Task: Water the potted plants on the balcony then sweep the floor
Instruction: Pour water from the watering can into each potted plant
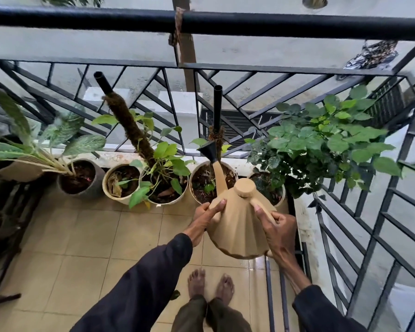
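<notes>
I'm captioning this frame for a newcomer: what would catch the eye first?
A tan watering can sits at centre, right hand on its handle, left hand steadying its side, black-tipped spout over a white pot. Behind it, potted plants line the black railing, the bushiest at right.

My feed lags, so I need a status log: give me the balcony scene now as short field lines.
watering can: tan, held over the floor tiles
left hand: on the can's side
right hand: gripping the handle
spout: black rose above the white pot with the short pole
white pot: soil visible, small sprout
water flow: cannot tell
railing: black, behind the pots
broom: not in view
</notes>
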